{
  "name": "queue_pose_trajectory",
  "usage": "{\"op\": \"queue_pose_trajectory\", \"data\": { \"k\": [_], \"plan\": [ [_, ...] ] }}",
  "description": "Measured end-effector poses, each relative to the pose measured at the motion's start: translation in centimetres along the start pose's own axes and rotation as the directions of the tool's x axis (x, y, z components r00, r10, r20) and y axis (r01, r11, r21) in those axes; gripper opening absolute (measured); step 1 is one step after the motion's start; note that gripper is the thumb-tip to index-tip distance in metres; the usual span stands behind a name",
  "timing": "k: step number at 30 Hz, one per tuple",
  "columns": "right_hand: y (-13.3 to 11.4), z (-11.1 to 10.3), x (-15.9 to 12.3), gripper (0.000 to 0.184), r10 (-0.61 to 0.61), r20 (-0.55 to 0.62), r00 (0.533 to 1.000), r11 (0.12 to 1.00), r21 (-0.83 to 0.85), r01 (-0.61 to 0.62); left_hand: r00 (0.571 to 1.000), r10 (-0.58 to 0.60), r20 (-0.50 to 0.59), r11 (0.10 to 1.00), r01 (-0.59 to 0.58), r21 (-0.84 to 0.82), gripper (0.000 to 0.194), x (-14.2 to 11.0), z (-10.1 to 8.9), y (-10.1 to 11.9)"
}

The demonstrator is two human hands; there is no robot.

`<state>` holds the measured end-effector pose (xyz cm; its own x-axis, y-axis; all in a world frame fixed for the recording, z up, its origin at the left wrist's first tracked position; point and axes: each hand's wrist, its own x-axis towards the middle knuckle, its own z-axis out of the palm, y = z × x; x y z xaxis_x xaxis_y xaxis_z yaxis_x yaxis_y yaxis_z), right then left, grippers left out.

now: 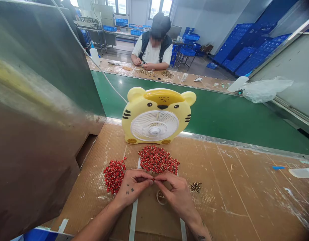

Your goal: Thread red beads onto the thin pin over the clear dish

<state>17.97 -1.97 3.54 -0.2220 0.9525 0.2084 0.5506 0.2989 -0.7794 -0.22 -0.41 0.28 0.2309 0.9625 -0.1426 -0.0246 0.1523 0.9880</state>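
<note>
My left hand (pixel 134 186) and my right hand (pixel 173 189) meet over the cardboard, thumbs and forefingers pinched together. Between their fingertips is a small red part (pixel 153 179), mostly covered, so its exact shape cannot be made out. Just beyond the hands lies a large pile of small red parts with metallic bits (pixel 157 159). Left of my left hand is a second pile of red parts (pixel 114 175). A little heap of dark and brass-coloured pieces (pixel 196 186) lies to the right of my right hand. Below the fingers, a pale ring (pixel 161 198) rests on the cardboard.
A yellow animal-faced fan (pixel 156 117) stands behind the piles. A large metal housing (pixel 39 110) rises at the left. Past the green conveyor belt (pixel 219 120), another person (pixel 154 47) handles small parts. A plastic bag (pixel 266 89) and bottle (pixel 238 83) are at the far right.
</note>
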Motion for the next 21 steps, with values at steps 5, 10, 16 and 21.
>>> {"op": "queue_pose_trajectory", "data": {
  "k": [5,10,16,21],
  "plan": [
    [0.0,0.6,0.1,0.014,-0.017,-0.004,1.0,1.0,-0.004,0.017,1.0,0.028,-0.001,0.994,-0.028,0.108,0.008,0.1,-0.4,0.0],
    [0.8,0.2,0.1,0.011,0.04,0.018,0.999,0.998,0.04,-0.041,0.996,0.059,0.069,0.984,-0.07,0.166,0.016,0.2,0.5,0.3],
    [4.9,-4.2,0.8,0.019,0.199,-0.176,0.964,0.975,-0.06,-0.213,0.966,0.254,0.047,0.804,-0.238,0.545,0.026,0.7,-1.5,1.8],
    [7.5,-5.9,1.9,0.022,0.22,-0.182,0.958,0.956,-0.154,-0.249,0.958,0.285,0.039,0.37,-0.148,0.917,0.025,2.7,-6.1,3.3]
  ]
}}
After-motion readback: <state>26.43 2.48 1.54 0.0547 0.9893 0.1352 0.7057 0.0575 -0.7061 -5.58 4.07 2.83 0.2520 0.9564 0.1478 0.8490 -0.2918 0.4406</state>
